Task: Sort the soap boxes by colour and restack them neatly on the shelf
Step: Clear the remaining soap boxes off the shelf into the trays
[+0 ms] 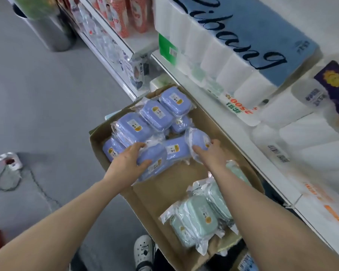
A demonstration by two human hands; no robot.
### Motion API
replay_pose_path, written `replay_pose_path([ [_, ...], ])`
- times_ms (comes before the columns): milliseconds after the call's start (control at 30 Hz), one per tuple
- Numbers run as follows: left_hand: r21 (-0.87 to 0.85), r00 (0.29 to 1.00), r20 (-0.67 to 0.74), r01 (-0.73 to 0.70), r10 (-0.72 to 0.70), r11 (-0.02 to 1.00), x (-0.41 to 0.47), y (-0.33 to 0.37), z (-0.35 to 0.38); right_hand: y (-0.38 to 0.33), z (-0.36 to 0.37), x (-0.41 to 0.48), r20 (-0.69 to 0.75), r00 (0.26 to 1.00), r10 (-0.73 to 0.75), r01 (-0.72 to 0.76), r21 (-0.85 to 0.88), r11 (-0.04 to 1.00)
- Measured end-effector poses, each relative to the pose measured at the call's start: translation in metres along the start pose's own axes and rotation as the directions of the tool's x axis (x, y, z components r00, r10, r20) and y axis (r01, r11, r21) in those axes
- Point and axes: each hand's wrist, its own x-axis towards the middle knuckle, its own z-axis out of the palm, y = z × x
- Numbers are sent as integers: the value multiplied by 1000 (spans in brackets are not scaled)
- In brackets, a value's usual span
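A long cardboard box [159,194] lies on the floor beside a white shelf. Several purple soap boxes [157,114] in clear wrap fill its far end. Several mint-green soap boxes [199,216] lie stacked at its near end. My left hand [129,159] grips a purple soap box [155,159] at the near edge of the purple group, thumb curled over its side. My right hand [209,151] grips another wrapped purple soap box [199,140], tilted up on its edge. A third purple box [174,148] lies between the two hands.
The shelf edge [219,122] runs along the box's right side, loaded with toilet-paper packs [233,45]. A metal bin [47,30] stands at the far left. A white power adapter with cable [10,161] lies on the grey floor. My white shoe [143,251] is near the box's front.
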Motion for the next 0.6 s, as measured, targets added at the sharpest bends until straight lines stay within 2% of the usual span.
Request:
replay_pose_path([
  [100, -23, 1000, 8, 14, -14, 1000, 15, -8, 8, -16, 12, 25, 17, 996, 92, -93, 57, 994],
  [167, -36, 1000, 15, 23, -22, 999, 22, -10, 11, -26, 17, 32, 44, 994, 100, -103, 63, 993],
  [267, -30, 999, 17, 30, -29, 999, 28, -9, 10, -34, 17, 27, 83, 995, -60, 57, 38, 998],
  [333, -32, 999, 27, 32, -31, 999, 29, -6, 8, -32, 11, 15, 110, 953, -282, 286, -32, 958],
  [367, -33, 999, 30, 29, -28, 999, 29, -4, 7, -30, 8, 9, 144, 896, -421, 435, -85, 896],
  [433, -28, 999, 38, 19, -18, 999, 31, 0, 5, -25, 2, -4, 277, 703, -655, 706, -162, 689],
  [467, -22, 999, 41, 13, -12, 1000, 33, 3, 5, -23, 1, -11, 347, 604, -718, 794, -178, 582],
  [533, -23, 998, 55, -3, 4, 1000, 38, 9, 4, -26, 1, -20, 439, 447, -780, 895, -221, 388],
  [600, -73, 996, 81, -35, 41, 997, 44, 18, 6, -31, 5, -26, 479, 351, -805, 929, -285, 236],
])
